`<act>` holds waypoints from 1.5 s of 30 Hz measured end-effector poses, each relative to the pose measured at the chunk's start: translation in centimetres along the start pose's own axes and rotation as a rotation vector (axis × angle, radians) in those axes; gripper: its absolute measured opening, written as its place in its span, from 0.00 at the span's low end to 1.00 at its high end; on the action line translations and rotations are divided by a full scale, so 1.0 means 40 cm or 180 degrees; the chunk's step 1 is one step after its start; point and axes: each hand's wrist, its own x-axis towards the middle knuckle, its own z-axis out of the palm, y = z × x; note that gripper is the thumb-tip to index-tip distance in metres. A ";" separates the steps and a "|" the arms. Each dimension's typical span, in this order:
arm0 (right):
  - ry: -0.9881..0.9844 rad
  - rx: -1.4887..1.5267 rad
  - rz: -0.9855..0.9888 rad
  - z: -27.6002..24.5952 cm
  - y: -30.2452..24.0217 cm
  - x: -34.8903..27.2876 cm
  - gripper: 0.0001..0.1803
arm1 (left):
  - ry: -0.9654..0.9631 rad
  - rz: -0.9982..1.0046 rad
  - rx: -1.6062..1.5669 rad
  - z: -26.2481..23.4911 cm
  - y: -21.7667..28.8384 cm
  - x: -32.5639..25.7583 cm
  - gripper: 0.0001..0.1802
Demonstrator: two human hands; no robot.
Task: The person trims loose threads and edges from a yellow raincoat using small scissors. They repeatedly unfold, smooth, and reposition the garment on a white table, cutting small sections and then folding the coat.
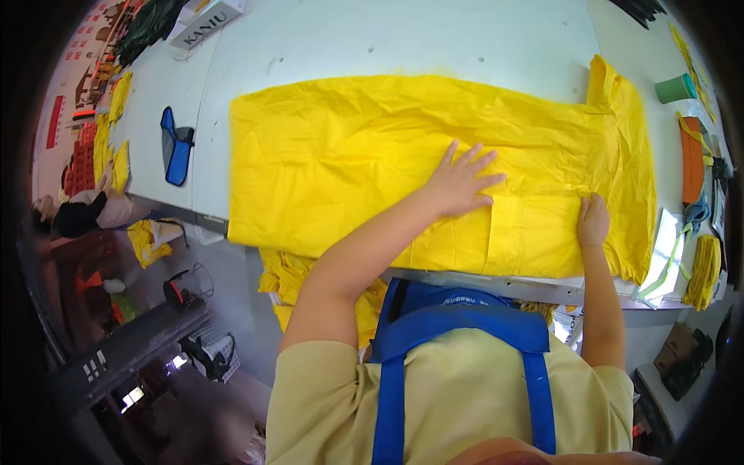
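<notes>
A yellow garment [349,155] of thin, creased fabric lies flattened across the white table [333,39] in front of me. A narrow raised band, perhaps a collar, sticks up at its far right corner. My left hand [466,184] rests flat on the middle of the fabric with its fingers spread. Farther right, my right hand [594,223] has its fingers closed on the garment, pinching the fabric near a seam. A straight vertical fold or panel edge runs between my two hands.
Left of the garment lies a blue-and-black pouch [177,147]; a white box [205,25] stands beyond it. At right are a green cone [675,89], an orange holder [691,159] and folded yellow cloth [703,271]. More yellow fabric [287,275] hangs below the near edge. Another person [77,215] works far left.
</notes>
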 end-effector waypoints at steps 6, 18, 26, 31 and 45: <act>-0.0126 0.0056 0.0105 0.002 0.033 0.004 0.17 | 0.0393 -0.1877 0.0523 -0.039 -0.416 -0.017 0.32; 0.0110 0.1883 0.0261 -0.112 -0.012 0.470 0.06 | 0.0715 -0.0722 -0.2779 -0.118 0.002 0.730 0.24; 0.0409 0.2013 -0.0819 -0.082 -0.011 0.351 0.09 | 0.0652 -0.0719 -0.3236 -0.048 0.118 1.111 0.16; 0.0048 0.2089 0.0148 -0.004 0.039 0.333 0.18 | 0.1996 0.0308 -0.1449 -0.439 0.005 1.152 0.15; -0.0898 0.2548 0.0799 -0.024 0.118 0.406 0.27 | -0.0343 -0.2165 -0.3672 -0.227 -0.284 0.112 0.20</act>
